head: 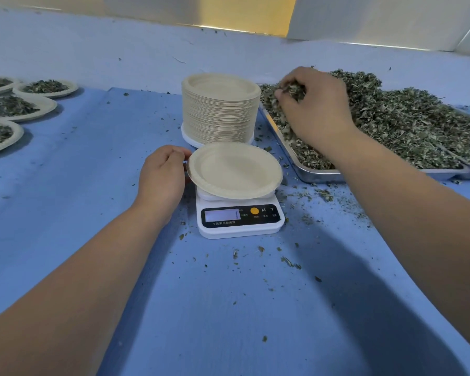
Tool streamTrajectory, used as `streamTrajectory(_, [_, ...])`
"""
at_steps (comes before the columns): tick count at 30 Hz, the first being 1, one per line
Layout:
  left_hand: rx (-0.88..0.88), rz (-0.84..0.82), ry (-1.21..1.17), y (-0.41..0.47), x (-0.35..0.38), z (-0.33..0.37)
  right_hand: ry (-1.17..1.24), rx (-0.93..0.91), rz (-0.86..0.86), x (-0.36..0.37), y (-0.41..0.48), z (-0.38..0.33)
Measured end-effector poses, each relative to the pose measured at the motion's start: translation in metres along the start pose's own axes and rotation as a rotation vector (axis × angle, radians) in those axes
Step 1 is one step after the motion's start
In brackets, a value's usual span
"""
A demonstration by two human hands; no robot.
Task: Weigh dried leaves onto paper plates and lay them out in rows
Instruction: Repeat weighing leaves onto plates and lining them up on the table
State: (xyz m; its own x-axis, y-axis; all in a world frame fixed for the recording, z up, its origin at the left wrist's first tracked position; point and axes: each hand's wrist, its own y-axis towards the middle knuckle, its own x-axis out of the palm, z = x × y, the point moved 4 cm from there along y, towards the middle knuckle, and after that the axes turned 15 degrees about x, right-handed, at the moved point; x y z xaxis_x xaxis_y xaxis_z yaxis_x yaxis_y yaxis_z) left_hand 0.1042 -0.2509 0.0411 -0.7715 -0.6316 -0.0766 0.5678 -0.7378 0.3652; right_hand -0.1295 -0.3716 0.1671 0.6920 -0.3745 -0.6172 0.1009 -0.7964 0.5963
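The empty paper plate sits on the platform of a white digital kitchen scale in the middle of the blue table cover. It overhangs the platform on all sides and looks slightly tilted. The left hand holds the plate's left rim, with the fingers curled at the edge and the thumb towards the far side. The scale's display is lit, but its reading is too blurred to make out; an orange button sits to the right of it.

Just beyond the scale stands a tall stack of paper plates, set on a round white base. To the right of the stack lies a steel tray heaped with dried leaves. The right hand is over the left end of the heap, its fingers curled round a clump of leaves, with the knuckles up and the forearm crossing the tray's near rim.

At the far left, at least 4 filled plates lie close together on the cover, each holding a small mound of leaves; some are cut off by the edge of the view. Loose leaf crumbs are scattered over the cover, thickest near the scale and along the near rim of the tray.
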Motion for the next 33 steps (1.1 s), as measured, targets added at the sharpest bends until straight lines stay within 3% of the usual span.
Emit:
streamTrajectory(5, [0.004, -0.002, -0.011, -0.001, -0.001, 0.0, 0.067, -0.127, -0.148, 0.013, -0.024, -0.048])
streamTrajectory(9, [0.0, 0.0, -0.021, -0.001, 0.0, 0.001, -0.096, -0.184, -0.374, 0.04, -0.045, -0.061])
streamTrajectory(12, [-0.003, 0.0, -0.024, -0.002, -0.001, 0.002, -0.184, -0.194, -0.436, 0.051, -0.051, -0.06])
streamTrajectory(18, [-0.001, 0.002, -0.016, -0.001, -0.001, 0.002, -0.07, -0.112, -0.341, 0.043, -0.041, -0.062])
streamTrajectory(33, [0.001, -0.007, -0.014, -0.001, 0.0, 0.002, 0.045, -0.108, -0.217, 0.042, -0.034, -0.061])
